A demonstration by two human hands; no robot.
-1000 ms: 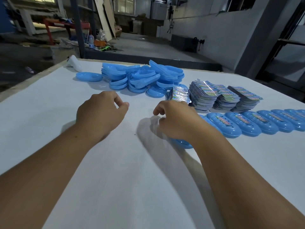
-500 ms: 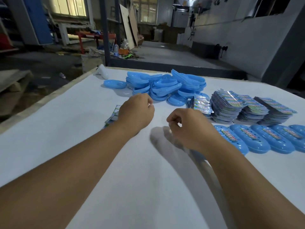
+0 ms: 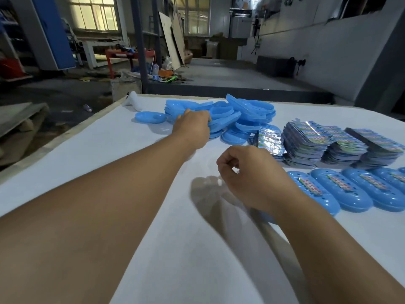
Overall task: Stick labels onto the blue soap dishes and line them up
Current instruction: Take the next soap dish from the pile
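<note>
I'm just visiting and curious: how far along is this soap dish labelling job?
Early on, it seems. Done: a row of labelled dishes lies at the right. In hand: the left hand reaches into the pile of unlabelled dishes; whether it grips one is hidden. The right hand is curled, seemingly holding nothing. Left: that pile, and tall label stacks.

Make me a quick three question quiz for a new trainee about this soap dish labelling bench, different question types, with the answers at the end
1. True or false: the left hand reaches into the pile of unlabelled blue dishes.
2. Multiple choice: where do the label stacks lie? A, behind the row of labelled dishes; B, in front of that row; C, on the floor.
3. Fill in: the single blue dish lying apart from the pile is to the pile's ____.

Key: 1 true; 2 A; 3 left. The right hand plays no part in these; it hovers over the white table with its fingers curled.
</note>
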